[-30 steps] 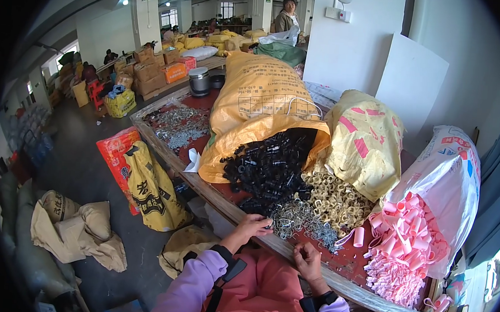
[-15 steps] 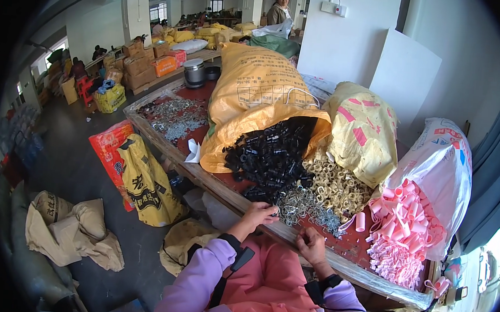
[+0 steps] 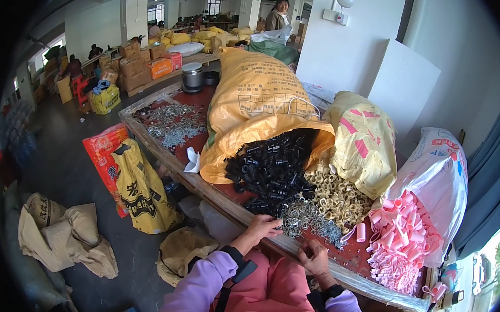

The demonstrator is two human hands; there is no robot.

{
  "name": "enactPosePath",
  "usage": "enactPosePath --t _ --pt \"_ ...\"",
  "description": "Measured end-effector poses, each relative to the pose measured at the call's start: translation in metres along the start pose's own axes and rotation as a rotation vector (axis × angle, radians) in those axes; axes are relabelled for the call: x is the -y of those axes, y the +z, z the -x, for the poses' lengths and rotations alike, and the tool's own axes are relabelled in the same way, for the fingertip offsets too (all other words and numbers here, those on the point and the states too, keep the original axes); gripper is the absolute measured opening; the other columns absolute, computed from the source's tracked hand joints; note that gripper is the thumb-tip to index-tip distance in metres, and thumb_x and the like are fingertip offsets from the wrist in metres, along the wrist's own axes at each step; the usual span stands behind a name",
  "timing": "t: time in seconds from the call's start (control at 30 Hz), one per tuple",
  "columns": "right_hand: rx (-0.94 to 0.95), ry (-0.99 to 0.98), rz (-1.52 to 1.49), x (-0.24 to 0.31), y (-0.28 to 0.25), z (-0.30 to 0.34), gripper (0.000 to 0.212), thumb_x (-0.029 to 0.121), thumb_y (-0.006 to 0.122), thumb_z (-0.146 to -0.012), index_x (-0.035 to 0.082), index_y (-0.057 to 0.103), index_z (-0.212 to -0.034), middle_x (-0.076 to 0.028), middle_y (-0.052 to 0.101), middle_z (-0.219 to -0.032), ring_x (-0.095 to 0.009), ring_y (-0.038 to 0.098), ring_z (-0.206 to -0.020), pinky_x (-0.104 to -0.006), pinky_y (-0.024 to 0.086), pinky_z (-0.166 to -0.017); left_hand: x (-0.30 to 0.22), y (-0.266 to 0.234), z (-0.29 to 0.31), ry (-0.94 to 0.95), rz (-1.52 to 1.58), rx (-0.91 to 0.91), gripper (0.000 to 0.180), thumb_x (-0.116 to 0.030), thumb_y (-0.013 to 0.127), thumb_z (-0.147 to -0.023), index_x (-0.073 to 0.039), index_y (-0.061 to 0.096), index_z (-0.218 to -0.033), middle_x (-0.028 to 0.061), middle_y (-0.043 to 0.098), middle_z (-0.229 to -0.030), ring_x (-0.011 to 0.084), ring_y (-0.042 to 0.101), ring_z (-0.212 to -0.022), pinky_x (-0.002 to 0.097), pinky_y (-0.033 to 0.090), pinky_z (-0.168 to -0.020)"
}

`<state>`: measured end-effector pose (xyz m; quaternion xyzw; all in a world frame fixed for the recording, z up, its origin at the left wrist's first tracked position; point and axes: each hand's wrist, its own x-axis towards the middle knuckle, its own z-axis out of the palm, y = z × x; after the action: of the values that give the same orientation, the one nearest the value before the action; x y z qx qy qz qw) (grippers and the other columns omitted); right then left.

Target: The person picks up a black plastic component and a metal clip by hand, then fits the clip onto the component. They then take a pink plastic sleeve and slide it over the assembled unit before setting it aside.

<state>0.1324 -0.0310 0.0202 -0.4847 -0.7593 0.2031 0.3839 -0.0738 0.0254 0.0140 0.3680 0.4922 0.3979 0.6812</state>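
My left hand (image 3: 261, 229) is at the table's front edge with its fingers pinched together, beside a pile of small silver metal rings or buckles (image 3: 309, 217). Whatever is in that pinch is too small to make out. To its right, my right hand (image 3: 314, 258) is held over the wooden edge, fingers curled in; its contents are hidden. Small black plastic pieces (image 3: 269, 166) spill from an orange woven sack (image 3: 259, 93) just beyond my left hand. Beige ring-like pieces (image 3: 342, 199) lie behind the metal ones. Pink tube-shaped pieces (image 3: 402, 234) are heaped at the right.
A pale yellow sack (image 3: 365, 140) and a white sack (image 3: 440, 185) stand along the table's right side. More metal bits (image 3: 175, 123) and a steel pot (image 3: 192, 78) are at its far left. Bags (image 3: 142, 189) and a crumpled brown sack (image 3: 68, 233) lie on the floor. A person (image 3: 278, 15) stands far back.
My left hand has drawn back slightly from the metal pile toward the table edge. My right hand has turned a little, its fingers still curled. The whole view has shifted slightly.
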Motion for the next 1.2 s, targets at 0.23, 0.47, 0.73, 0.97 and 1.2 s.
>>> enactPosePath --t 0.23,0.47,0.73,0.97,1.2 --pt "-0.021 -0.025 -0.04 0.002 -0.005 -0.002 0.019 0.014 0.061 -0.062 0.002 0.05 -0.07 -0.012 0.051 -0.064 -0.027 0.053 -0.055 -0.033 0.043 -0.051 -0.005 0.001 0.0 -0.047 0.025 -0.005 0.022 -0.022 0.059 -0.079 -0.002 0.056 -0.087 0.0068 0.059 -0.082 0.0183 0.061 -0.075 0.0239 0.048 -0.06" --pt "0.005 -0.057 -0.066 -0.003 -0.004 0.0 0.019 0.015 0.062 -0.062 0.002 0.05 -0.07 -0.012 0.05 -0.064 -0.028 0.053 -0.057 -0.0348 0.044 -0.053 -0.01 0.002 -0.001 -0.029 0.025 -0.043 0.023 -0.022 0.06 -0.078 -0.002 0.056 -0.088 0.0084 0.06 -0.083 0.0203 0.061 -0.075 0.0234 0.048 -0.061" --pt "0.031 -0.133 -0.133 -0.002 -0.005 0.0 0.018 0.014 0.062 -0.063 0.003 0.05 -0.069 -0.01 0.05 -0.065 -0.029 0.053 -0.061 -0.0344 0.044 -0.056 -0.013 -0.002 0.001 -0.109 0.051 -0.016 0.022 -0.021 0.058 -0.079 -0.003 0.055 -0.089 0.012 0.061 -0.086 0.0208 0.061 -0.078 0.0247 0.049 -0.064" --pt "0.042 -0.128 -0.151 -0.007 -0.01 0.003 0.016 0.012 0.062 -0.064 0.004 0.049 -0.069 -0.01 0.049 -0.063 -0.028 0.052 -0.06 -0.0342 0.043 -0.055 -0.012 0.003 -0.001 -0.099 0.026 -0.022 0.022 -0.021 0.058 -0.079 -0.002 0.055 -0.09 0.0118 0.061 -0.086 0.0203 0.061 -0.078 0.0238 0.049 -0.064" --pt "0.096 -0.117 -0.205 -0.01 -0.011 0.001 0.015 0.008 0.061 -0.064 0.004 0.048 -0.069 -0.009 0.049 -0.063 -0.028 0.052 -0.06 -0.0343 0.042 -0.055 -0.014 0.002 -0.002 -0.093 0.018 -0.026 0.023 -0.021 0.057 -0.08 -0.002 0.055 -0.091 0.0109 0.061 -0.086 0.0196 0.061 -0.079 0.0235 0.049 -0.064"
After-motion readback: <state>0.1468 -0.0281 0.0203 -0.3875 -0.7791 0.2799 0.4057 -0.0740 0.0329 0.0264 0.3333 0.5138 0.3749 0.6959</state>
